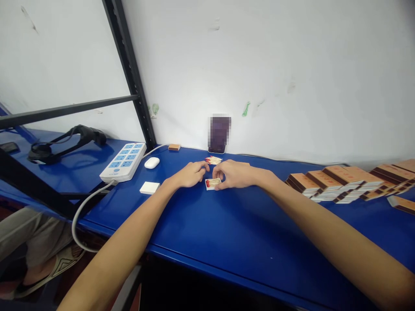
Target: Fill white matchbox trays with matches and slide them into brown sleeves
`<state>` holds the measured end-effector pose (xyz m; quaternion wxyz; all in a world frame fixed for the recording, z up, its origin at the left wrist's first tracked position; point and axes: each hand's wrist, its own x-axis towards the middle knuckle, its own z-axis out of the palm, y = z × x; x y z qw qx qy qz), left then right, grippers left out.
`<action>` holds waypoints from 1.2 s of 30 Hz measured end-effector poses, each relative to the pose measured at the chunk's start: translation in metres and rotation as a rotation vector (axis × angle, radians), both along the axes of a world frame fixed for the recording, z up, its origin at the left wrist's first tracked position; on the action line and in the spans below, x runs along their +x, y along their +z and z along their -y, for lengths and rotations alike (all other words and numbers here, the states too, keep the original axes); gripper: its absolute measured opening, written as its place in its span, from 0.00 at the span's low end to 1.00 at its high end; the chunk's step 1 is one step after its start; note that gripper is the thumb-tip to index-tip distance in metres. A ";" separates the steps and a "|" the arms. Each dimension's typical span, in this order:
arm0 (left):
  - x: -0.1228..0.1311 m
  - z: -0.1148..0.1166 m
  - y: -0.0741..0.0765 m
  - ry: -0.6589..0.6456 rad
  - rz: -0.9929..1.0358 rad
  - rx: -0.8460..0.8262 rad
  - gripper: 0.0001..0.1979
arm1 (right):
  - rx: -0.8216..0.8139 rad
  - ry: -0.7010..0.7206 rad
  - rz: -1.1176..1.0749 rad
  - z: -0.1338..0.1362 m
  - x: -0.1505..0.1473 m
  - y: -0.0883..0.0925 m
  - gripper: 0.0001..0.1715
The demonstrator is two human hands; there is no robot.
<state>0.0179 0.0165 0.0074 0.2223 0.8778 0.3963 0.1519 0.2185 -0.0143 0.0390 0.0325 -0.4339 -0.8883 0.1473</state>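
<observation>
A small white matchbox tray (pixel 212 188) lies on the blue table with red-headed matches (pixel 213 182) in it. My right hand (pixel 236 174) grips its right end, thumb at the near side and fingers curved over the far side. Just left of the tray is my left hand (pixel 192 174), its fingers loosely bent and apart, with nothing visible between them. Behind both hands lies a loose pile of matches (pixel 214 160). Part of a flat tan piece (pixel 244 163) shows beyond my right hand.
Stacked matchboxes (pixel 335 179) fill the table's right side. At left are a power strip (pixel 125 162), a white earbud case (pixel 151 163) and a small white box (pixel 149 188). A matchbox (pixel 174 147) and a blurred phone (pixel 219 133) stand by the wall. Black rack post (pixel 131 73).
</observation>
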 end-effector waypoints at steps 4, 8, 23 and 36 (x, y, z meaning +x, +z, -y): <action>0.000 0.000 0.000 0.001 -0.010 0.028 0.14 | -0.002 -0.040 0.047 0.000 0.001 0.002 0.14; 0.001 0.003 0.002 -0.002 -0.022 0.028 0.14 | 0.001 -0.051 0.046 -0.006 0.006 -0.001 0.15; 0.001 0.003 -0.001 -0.038 -0.045 0.079 0.13 | -0.145 -0.027 0.061 -0.005 0.014 0.006 0.18; 0.003 0.006 -0.002 -0.103 -0.040 0.123 0.13 | -0.188 -0.111 -0.045 -0.013 0.030 0.010 0.16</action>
